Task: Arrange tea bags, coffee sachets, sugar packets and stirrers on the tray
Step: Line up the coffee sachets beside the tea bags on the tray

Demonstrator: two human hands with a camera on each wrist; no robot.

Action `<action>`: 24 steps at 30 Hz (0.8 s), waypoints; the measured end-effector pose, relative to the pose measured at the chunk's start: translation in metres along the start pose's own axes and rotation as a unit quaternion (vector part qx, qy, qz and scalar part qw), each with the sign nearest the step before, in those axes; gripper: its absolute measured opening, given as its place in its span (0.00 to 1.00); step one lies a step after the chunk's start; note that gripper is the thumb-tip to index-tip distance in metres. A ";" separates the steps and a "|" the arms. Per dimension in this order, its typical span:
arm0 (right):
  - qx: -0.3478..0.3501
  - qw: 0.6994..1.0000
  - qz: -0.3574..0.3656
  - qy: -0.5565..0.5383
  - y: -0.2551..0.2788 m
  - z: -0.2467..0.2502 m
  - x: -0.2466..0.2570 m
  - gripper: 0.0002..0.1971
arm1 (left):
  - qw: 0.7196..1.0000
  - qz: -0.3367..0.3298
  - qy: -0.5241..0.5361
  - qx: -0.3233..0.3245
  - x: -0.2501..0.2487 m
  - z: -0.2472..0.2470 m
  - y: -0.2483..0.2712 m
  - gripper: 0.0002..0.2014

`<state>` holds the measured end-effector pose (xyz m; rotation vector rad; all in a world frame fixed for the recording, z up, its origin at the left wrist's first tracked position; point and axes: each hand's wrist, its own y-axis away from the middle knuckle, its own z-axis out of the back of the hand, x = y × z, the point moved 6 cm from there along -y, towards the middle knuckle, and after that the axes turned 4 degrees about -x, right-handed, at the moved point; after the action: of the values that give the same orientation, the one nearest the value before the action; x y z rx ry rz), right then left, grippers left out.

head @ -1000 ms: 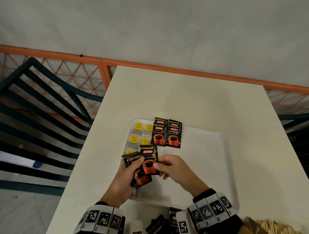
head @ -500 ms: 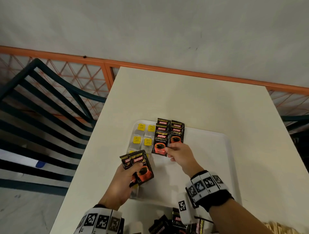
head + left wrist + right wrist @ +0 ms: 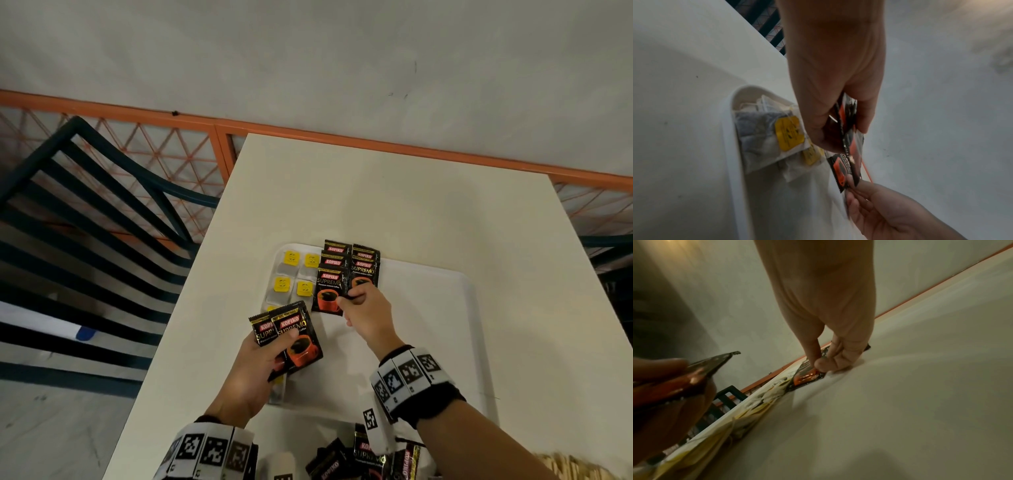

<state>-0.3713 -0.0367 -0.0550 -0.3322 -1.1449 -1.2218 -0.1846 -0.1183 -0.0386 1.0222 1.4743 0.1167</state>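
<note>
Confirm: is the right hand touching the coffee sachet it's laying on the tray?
Touching. The right wrist view shows the right hand pinching the coffee sachet between thumb and fingers, on the tray.

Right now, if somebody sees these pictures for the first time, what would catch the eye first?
Probably the black and orange coffee sachets, overlapped in two columns at the far left of the white tray, where the right hand pinches the nearest one. Next, the left hand holds a fan of more sachets above the tray's near left corner. Yellow-tagged tea bags lie beside the columns.
</note>
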 end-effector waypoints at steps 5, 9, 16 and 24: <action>0.099 0.993 0.048 0.043 0.022 -0.003 0.015 0.10 | 1.000 -0.021 0.008 0.012 -0.002 -0.005 0.001 0.14; 0.263 0.963 0.044 0.033 0.055 -0.011 0.018 0.12 | 0.999 -0.039 0.007 0.012 -0.001 -0.007 0.001 0.24; 0.258 0.965 0.053 0.002 0.066 -0.006 0.004 0.08 | 0.999 -0.029 -0.009 0.013 0.002 -0.013 0.004 0.08; 0.163 0.985 0.000 -0.050 0.043 0.021 -0.006 0.06 | 0.997 -0.040 -0.058 -0.001 -0.002 -0.016 0.000 0.11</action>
<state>-0.3442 -0.0011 -0.0356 -0.1457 -1.4083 -1.0050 -0.1981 -0.1121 -0.0333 0.9511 1.4064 0.0013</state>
